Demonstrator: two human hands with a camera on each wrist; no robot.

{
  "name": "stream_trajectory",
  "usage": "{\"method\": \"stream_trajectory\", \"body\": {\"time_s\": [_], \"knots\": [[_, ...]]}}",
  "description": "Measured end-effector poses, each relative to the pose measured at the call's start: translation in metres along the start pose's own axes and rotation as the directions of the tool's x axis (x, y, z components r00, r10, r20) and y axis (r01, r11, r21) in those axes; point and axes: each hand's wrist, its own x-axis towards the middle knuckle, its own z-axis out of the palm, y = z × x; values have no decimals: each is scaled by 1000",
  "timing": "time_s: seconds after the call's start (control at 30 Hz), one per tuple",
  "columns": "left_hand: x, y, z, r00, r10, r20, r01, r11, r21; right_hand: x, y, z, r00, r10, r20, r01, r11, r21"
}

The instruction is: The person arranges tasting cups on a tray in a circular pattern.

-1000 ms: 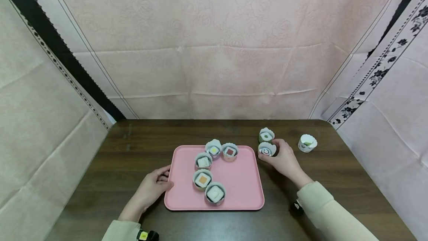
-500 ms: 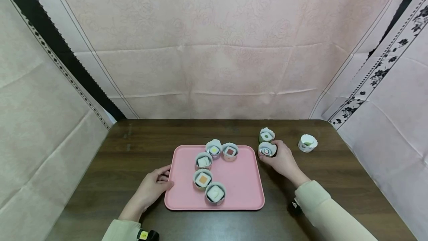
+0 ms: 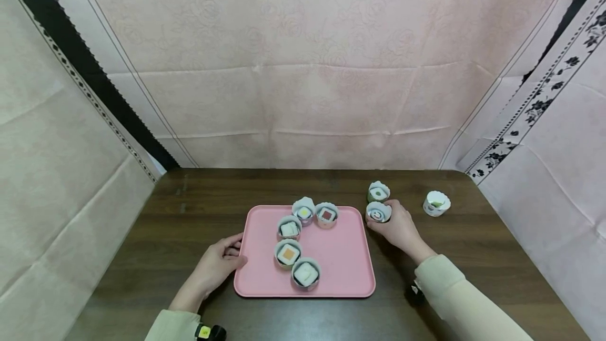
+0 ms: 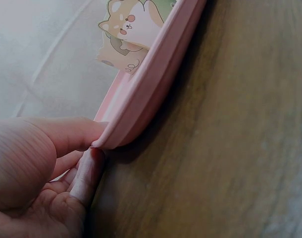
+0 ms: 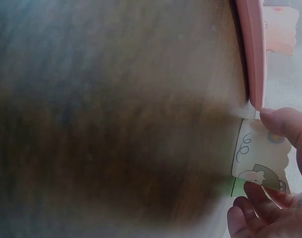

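Observation:
In the head view my left hand [image 3: 213,270] pinches the left rim of a pink rectangular tray [image 3: 343,272]; the left wrist view shows thumb and fingertips on either side of the rim [image 4: 119,131]. My right hand [image 3: 402,230] holds a small paper baking cup [image 3: 379,213] on the table, just right of the tray's upper right corner. The right wrist view has this cartoon-printed cup [image 5: 257,151] between thumb and fingers. Several similar cups, among them one with an orange square [image 3: 288,254], stand on the tray, filled with small pieces.
Right behind the held cup stands another paper cup [image 3: 378,191]. A white cup [image 3: 436,203] with something green inside sits farther right on the brown wooden table [image 3: 203,188]. Pale patterned cloth [image 3: 303,93] hangs behind the table and along both sides.

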Motion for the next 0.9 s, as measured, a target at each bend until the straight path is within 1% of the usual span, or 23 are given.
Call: {"method": "stream_trajectory", "body": {"time_s": [0.33, 0.53, 0.7, 0.9], "knots": [[2, -3, 1, 1000, -5, 0, 5, 1000, -2, -1, 1, 2, 1000, -4, -23, 4, 1000, 6], [2, -2, 1, 1000, -1, 2, 1, 1000, -6, -2, 2, 1, 999, 2, -33, -2, 1000, 15], [1, -1, 0, 1000, -3, 6, 3, 1000, -7, -6, 1, -4, 999, -7, -44, 8, 1000, 19], [1, -1, 0, 1000, -1, 7, 1, 1000, -7, -9, 0, -8, 997, -37, -62, 38, 999, 20]]}}
